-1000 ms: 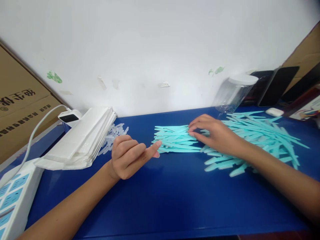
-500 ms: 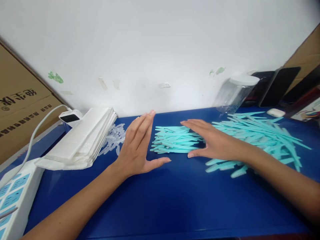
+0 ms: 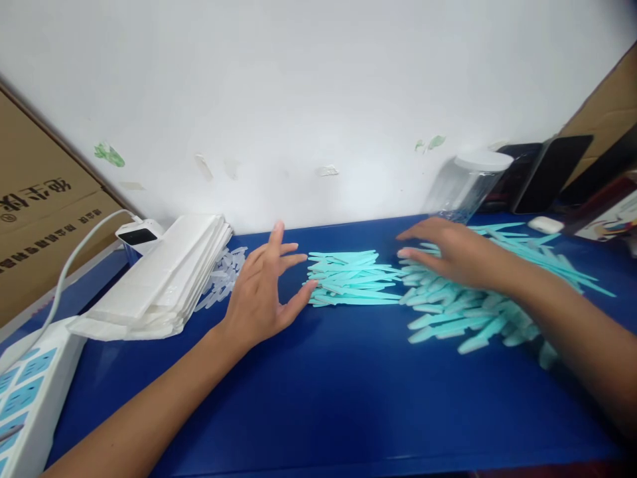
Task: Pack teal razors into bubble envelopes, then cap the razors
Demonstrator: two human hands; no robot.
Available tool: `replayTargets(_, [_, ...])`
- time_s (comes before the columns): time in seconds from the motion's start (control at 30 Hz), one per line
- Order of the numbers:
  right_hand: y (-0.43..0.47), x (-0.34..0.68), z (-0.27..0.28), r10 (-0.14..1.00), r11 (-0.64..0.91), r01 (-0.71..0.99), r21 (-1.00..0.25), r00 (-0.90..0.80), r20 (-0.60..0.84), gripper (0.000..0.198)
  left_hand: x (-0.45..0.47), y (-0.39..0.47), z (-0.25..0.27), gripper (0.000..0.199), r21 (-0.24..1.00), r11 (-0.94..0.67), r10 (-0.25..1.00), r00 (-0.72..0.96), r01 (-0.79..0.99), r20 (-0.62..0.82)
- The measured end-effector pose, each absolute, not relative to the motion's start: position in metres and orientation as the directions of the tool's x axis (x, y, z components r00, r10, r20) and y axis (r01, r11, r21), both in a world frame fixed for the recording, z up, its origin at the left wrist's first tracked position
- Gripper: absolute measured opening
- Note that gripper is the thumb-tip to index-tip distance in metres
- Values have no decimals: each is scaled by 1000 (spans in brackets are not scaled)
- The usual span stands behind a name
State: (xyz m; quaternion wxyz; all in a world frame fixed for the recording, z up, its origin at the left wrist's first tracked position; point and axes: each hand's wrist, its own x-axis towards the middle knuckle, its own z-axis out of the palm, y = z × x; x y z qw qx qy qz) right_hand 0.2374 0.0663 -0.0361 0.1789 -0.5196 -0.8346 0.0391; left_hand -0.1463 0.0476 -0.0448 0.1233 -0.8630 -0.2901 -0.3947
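Observation:
A neat stack of turquoise eyebrow razors (image 3: 355,279) lies in the middle of the blue table, its strips roughly parallel. My left hand (image 3: 261,292) is at the stack's left end, fingers spread, with the thumb tip beside or touching the razors and nothing held. To the right is a looser, fanned-out pile of the same razors (image 3: 462,318). Over its upper left part hovers my right hand (image 3: 452,255), thumb and fingers apart, slightly blurred, with no razor visible in its grasp. The right forearm hides part of that pile.
Small translucent plastic pieces (image 3: 223,275) lie left of my left hand, beside a stack of white packets (image 3: 154,279). A power strip (image 3: 37,385) stands at the left edge. A clear jar (image 3: 468,186) with a white lid stands against the wall near dark phones (image 3: 552,174).
My right hand has left the middle stack and moved right, over the loose pile. My left hand has shifted slightly left and its fingers have spread.

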Motion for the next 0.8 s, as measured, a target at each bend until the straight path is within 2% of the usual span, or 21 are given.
replayTargets(0.07, [72,253,-33,907,405,889,-213,-361,219,54,-147,47,-45,91,27,-801,409,512,599,755])
replayTargets(0.17, [76,270,-30,936,353,905,-239,-342,88,64,-148,47,-44,69,-59,-806,358,565,589,743])
replayTargets(0.23, [76,275,-29,935,342,898,-278,-355,3,71,-148,47,-44,62,-60,-816,362,588,576,724])
replayTargets(0.4, [80,272,-33,944,303,911,-279,-327,-44,52,-146,46,-45,65,-16,-816,397,579,578,712])
replayTargets(0.53, [85,272,-39,961,254,932,-259,-274,-42,34,-144,40,-40,59,60,-814,383,456,578,803])
replayTargets(0.63, [87,274,-43,966,240,942,-236,-257,-42,30,-143,35,-34,55,146,-801,415,363,581,834])
replayTargets(0.8, [86,279,-43,972,215,952,-217,-230,-48,28,-142,36,-34,37,59,-850,335,451,524,827])
